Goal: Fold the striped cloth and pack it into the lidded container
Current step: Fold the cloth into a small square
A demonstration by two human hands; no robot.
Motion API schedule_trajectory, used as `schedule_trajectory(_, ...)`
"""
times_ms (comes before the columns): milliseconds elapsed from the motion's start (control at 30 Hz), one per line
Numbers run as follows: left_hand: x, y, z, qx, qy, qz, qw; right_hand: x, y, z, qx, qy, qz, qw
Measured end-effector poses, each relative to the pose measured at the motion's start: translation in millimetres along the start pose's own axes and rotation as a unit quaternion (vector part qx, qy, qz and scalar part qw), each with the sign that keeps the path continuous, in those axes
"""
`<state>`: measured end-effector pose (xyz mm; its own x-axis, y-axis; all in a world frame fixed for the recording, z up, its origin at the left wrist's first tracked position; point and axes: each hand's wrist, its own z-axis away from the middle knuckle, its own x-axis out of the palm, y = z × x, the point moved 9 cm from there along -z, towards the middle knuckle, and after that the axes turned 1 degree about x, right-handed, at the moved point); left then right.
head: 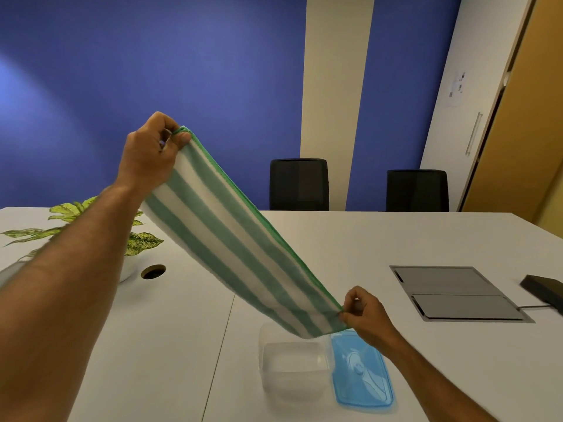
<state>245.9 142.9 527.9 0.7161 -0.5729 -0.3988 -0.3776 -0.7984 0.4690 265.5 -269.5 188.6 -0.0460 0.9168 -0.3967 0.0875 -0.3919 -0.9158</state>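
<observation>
Head: left hand (152, 150), right hand (364, 315) pinch ends of soft, light green-white striped microfibre cloth (234, 242); grip corners; stretched above clear plastic container (292, 370).

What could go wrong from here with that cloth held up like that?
The cloth hangs stretched in the air, pinched only at its corners by the left hand and right hand; a slip could undo the fold. Its low end hangs just over the open container and could nudge it or the lid beside it.

potted plant (138, 239) left on table (365, 239) | two black chairs (299, 184) behind | cable hatch (457, 292) right
</observation>
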Motion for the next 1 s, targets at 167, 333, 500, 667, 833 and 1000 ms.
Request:
schedule_trajectory(167,7,-8,-6,-0.005,-0.005,-0.031,0.999,13,4,1,0.011,-0.041,-0.034,0.999)
schedule_trajectory(333,10,-26,-3,-0.052,-0.007,-0.072,0.996,13,7,4,0.04,-0.073,-0.142,0.986)
schedule_trajectory(500,7,-44,3,-0.1,-0.013,-0.096,0.99,0,23,0,0.114,-0.05,-0.223,0.967)
schedule_trajectory(667,14,-65,18,-0.151,-0.026,-0.099,0.983,-8,20,-4,0.114,-0.05,-0.383,0.915)
schedule_trajectory(833,23,-89,41,-0.216,-0.038,-0.081,0.972,-28,20,-9,0.126,-0.015,-0.321,0.939)
schedule_trajectory(1000,36,-117,71,-0.257,-0.054,-0.072,0.962,-45,19,-16,0.111,-0.047,-0.326,0.938)
